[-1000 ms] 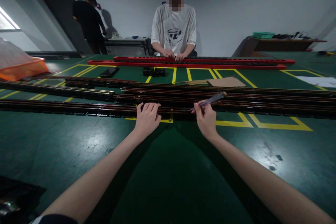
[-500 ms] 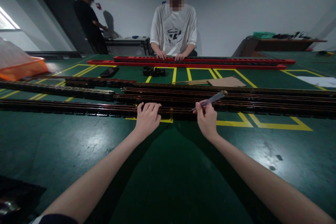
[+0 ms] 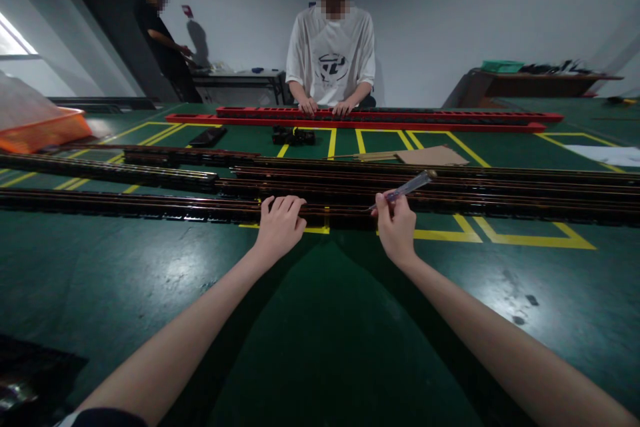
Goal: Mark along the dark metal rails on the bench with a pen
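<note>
Long, dark, glossy strips with coppery lines along them lie side by side across the green table. My left hand (image 3: 281, 225) is closed over the nearest dark strip (image 3: 200, 207), fingers bent across its top and thumb at the near side. To the right, my right hand (image 3: 397, 227) grips a screwdriver (image 3: 414, 183) with a clear handle. Its thin shaft slants down to the left, and the tip is at the same strip, between my two hands. Whether the tip touches the strip is too fine to tell.
Across the green table (image 3: 320, 320), a co-worker in a white shirt (image 3: 331, 53) has both hands on a long red rail (image 3: 450, 123). Cardboard (image 3: 433, 156), a black bundle (image 3: 293, 137) and an orange basket (image 3: 45, 130) lie around. Another person (image 3: 163, 40) stands at the back left.
My right hand and the screwdriver have shifted slightly to the right. My left hand stays on the strip. The person at the back left has moved a little left.
</note>
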### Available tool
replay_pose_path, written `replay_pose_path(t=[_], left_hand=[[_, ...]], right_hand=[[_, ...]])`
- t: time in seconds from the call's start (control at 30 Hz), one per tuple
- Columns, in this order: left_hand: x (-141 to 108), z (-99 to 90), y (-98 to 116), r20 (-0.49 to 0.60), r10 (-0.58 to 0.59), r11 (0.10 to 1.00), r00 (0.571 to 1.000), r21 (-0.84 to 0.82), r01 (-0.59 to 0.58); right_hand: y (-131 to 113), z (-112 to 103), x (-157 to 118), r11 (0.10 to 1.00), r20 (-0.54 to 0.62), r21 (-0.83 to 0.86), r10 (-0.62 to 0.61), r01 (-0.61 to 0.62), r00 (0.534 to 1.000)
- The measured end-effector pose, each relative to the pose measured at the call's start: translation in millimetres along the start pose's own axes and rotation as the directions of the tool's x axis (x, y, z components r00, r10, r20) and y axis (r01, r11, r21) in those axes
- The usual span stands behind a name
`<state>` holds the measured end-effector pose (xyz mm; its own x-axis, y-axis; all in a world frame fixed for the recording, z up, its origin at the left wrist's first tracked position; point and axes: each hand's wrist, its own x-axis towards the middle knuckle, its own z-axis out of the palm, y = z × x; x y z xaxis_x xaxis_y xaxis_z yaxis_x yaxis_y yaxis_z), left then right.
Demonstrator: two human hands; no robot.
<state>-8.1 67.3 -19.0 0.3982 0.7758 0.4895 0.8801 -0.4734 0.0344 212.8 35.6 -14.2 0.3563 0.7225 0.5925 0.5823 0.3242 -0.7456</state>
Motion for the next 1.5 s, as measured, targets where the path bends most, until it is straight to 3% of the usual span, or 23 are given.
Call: replay_pose_path(t=[0.63,0.93,1.5], left_hand=[[0.5,-0.4,3.2,-0.001,-0.008,0.999,1.0,0.051,0.008],[0.4,-3.1,2.4,-0.001,-0.042,0.999,0.999,0.033,0.042],[-0.3,-0.8,-1.3,0.004,-0.005,1.0,1.0,0.012,0.005]], right_hand=[[2.9,0.1,-0.3,1.0,0.016,0.023,0.007,-0.007,1.0],[-1.0,1.7,-1.7,0.99,0.066,-0.038,-0.131,0.134,0.989],[0.5,1.7,-1.1,1.0,0.051,0.004,-0.025,0.025,0.998]])
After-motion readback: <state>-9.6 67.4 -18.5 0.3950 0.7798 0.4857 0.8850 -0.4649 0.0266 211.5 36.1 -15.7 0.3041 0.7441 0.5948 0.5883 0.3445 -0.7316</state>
